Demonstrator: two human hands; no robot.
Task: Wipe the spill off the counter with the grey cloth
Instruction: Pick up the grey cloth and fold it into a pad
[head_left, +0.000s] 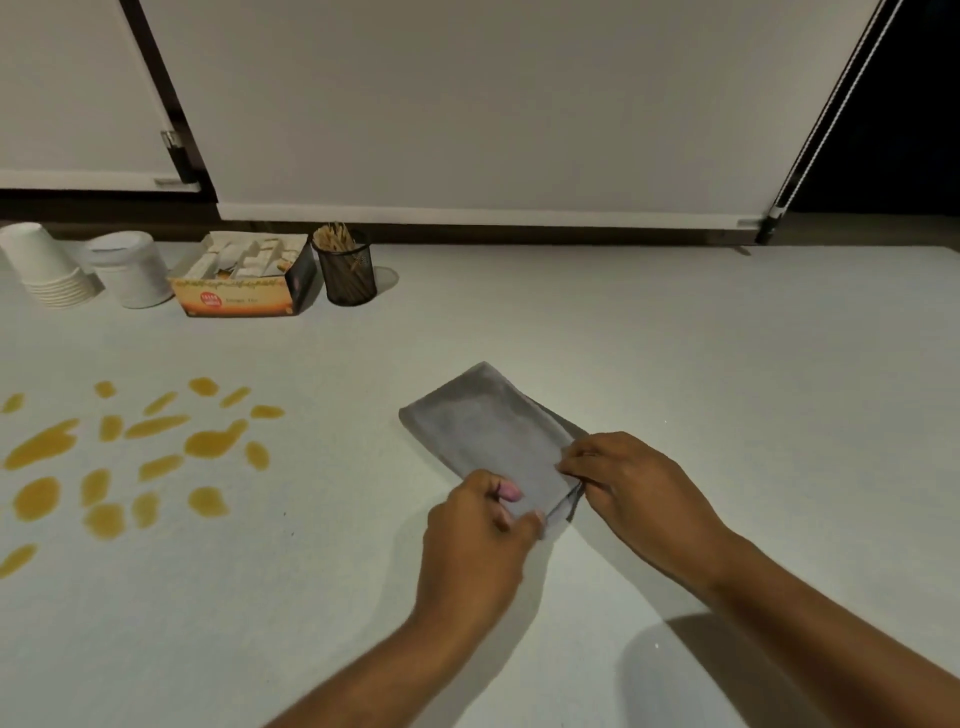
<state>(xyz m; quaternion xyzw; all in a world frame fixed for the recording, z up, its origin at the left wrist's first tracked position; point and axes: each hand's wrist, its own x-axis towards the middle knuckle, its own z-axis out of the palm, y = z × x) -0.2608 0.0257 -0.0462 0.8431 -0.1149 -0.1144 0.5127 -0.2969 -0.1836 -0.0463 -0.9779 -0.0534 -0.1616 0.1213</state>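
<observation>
Here, the grey cloth (488, 441) is lying folded on the white table (675, 374), right of centre. The left hand (475, 540) is pinching its near corner between thumb and fingers; the right hand (631, 488) is pinching the near right edge. The orange spill (130, 457) is sitting in scattered blobs well to the left, apart from the cloth, bare table between. Along the far edge: stacked paper cups (47, 267), a white jar (132, 270), a box of sachets (244, 275), a mesh cup of sticks (347, 270).

Spill (130, 457) cut off at left edge; grey cloth (483, 441) near corners under hands.
</observation>
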